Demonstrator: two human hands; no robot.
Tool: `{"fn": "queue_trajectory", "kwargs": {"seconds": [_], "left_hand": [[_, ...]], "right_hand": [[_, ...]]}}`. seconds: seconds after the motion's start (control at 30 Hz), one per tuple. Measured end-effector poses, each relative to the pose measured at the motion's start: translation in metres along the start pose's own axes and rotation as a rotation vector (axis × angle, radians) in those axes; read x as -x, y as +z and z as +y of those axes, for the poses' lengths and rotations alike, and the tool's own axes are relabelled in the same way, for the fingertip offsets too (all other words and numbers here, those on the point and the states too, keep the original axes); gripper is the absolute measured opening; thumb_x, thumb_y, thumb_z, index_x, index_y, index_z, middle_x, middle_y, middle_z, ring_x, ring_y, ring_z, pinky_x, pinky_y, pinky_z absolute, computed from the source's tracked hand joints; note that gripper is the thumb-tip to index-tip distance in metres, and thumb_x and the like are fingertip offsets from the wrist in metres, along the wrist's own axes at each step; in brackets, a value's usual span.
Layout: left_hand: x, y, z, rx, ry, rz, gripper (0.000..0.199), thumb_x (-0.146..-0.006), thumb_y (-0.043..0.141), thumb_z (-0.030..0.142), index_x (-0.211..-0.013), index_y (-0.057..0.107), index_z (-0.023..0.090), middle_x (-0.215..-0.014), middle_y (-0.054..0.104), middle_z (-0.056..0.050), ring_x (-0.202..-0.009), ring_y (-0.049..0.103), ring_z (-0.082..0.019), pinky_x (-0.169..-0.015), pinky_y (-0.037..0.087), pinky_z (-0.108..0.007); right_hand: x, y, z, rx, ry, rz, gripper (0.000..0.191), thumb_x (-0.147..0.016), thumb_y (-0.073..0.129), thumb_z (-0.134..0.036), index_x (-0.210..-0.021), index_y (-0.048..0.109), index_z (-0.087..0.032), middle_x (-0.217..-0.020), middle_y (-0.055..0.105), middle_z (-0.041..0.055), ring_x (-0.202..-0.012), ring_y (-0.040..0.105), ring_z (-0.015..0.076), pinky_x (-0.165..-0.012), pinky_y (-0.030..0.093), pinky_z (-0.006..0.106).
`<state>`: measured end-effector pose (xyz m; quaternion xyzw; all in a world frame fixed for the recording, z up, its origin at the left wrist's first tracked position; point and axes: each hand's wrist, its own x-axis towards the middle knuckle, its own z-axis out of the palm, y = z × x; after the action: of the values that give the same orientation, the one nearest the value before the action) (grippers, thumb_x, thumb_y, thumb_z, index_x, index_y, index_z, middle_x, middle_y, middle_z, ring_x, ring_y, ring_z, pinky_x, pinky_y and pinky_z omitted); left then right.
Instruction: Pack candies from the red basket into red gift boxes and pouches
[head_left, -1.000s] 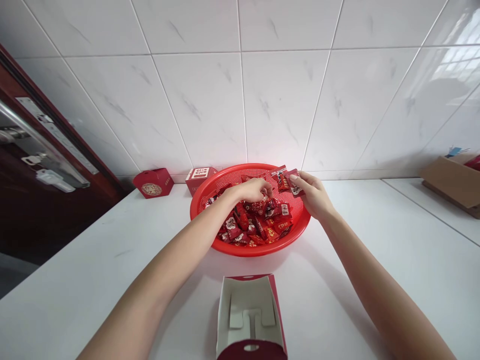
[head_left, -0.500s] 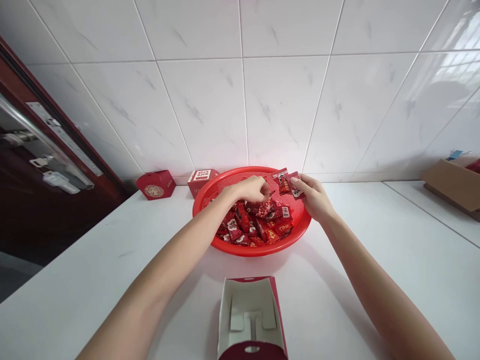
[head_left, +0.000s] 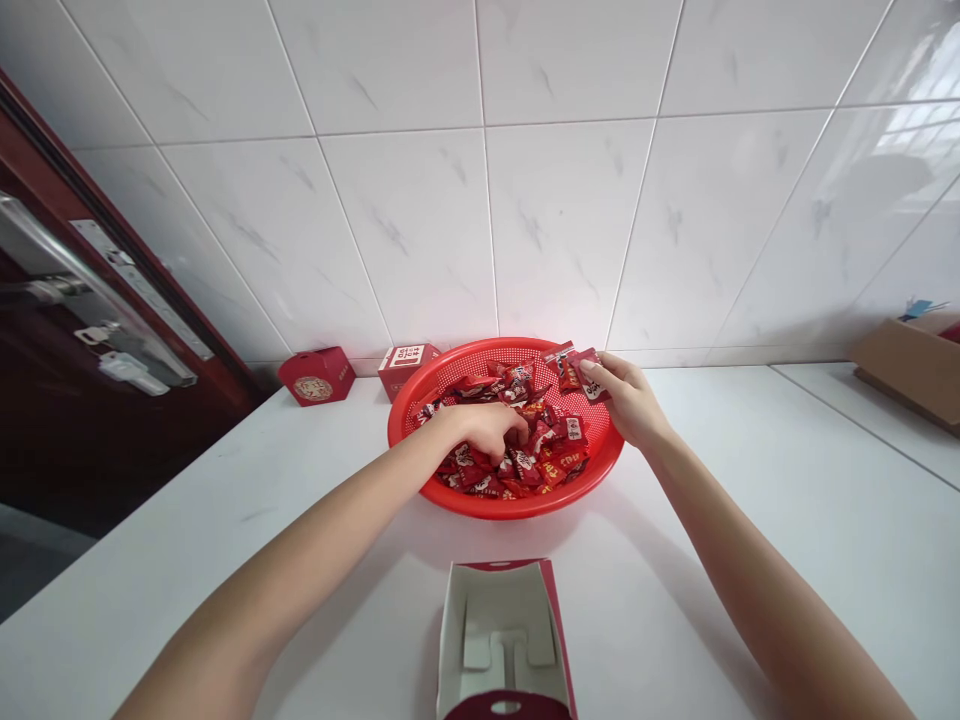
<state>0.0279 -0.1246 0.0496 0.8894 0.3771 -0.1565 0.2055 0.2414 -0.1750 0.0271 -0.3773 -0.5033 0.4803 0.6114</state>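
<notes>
The right hand (head_left: 630,400) pinches small red packets between thumb and fingers: a dark-red packet (head_left: 592,380) under the thumb, with a brighter packet (head_left: 561,365) sticking out beyond it. They sit over the right far side of the red basket (head_left: 510,508), inside its rim. The left hand (head_left: 491,432) reaches over the rim from the left, fingers curled down into the loose packets (head_left: 551,455); whether it grips one, I cannot tell. The pile covers much of the basket floor, leaving perforated plastic showing toward the right.

Nearer the person, a strip of bench (head_left: 637,620) separates the basket's front rim from an open box (head_left: 454,640), whose mouth faces up between the forearms. Behind, the basket's far rim lies close to the tiled wall (head_left: 562,220). A printed box (head_left: 407,370) stands just beside its left rim; a red box (head_left: 317,377) stands further left, near the bench's left edge. A cardboard box (head_left: 911,360) sits well apart at far right.
</notes>
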Motion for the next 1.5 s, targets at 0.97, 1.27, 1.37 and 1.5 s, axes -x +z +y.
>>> {"fn": "queue_trajectory", "kwargs": {"seconds": [0.97,1.27,1.37,1.5], "left_hand": [[0.006,-0.011,-0.008,1.12,0.223,0.371,0.025,-0.083,0.067,0.017,-0.106,0.076,0.014,-0.104,0.076,-0.007,-0.088,0.069,-0.016,-0.091,0.056,-0.034],[0.008,-0.014,-0.007,1.22,0.192,0.438,0.039,-0.085,0.069,0.02,-0.123,0.074,0.017,-0.098,0.074,-0.006,-0.07,0.059,-0.01,-0.076,0.053,-0.03],[0.009,-0.014,-0.008,1.201,0.268,0.465,0.035,-0.078,0.071,0.015,-0.112,0.078,0.017,-0.106,0.076,-0.007,-0.083,0.063,-0.013,-0.086,0.052,-0.033],[0.007,-0.013,-0.011,1.225,0.355,0.457,0.023,-0.076,0.072,0.016,-0.098,0.081,0.015,-0.111,0.077,-0.009,-0.106,0.066,-0.021,-0.102,0.048,-0.04]], "right_hand": [[0.001,-0.001,-0.002,0.033,0.021,0.006,0.035,-0.073,0.082,-0.055,-0.084,0.073,-0.024,-0.077,0.073,0.0014,-0.069,0.065,0.0194,-0.065,0.051,0.032],[0.001,0.001,-0.005,-0.046,0.064,-0.011,0.039,-0.067,0.087,-0.055,-0.084,0.073,-0.022,-0.079,0.074,0.0023,-0.069,0.068,0.0199,-0.064,0.054,0.032],[0.002,0.002,-0.006,-0.032,0.061,-0.012,0.039,-0.067,0.087,-0.055,-0.084,0.073,-0.022,-0.078,0.075,0.0023,-0.07,0.069,0.0204,-0.066,0.056,0.033],[0.001,0.001,-0.005,-0.018,0.046,-0.021,0.039,-0.068,0.086,-0.055,-0.086,0.074,-0.023,-0.082,0.076,0.0029,-0.073,0.07,0.0213,-0.07,0.058,0.034]]}}
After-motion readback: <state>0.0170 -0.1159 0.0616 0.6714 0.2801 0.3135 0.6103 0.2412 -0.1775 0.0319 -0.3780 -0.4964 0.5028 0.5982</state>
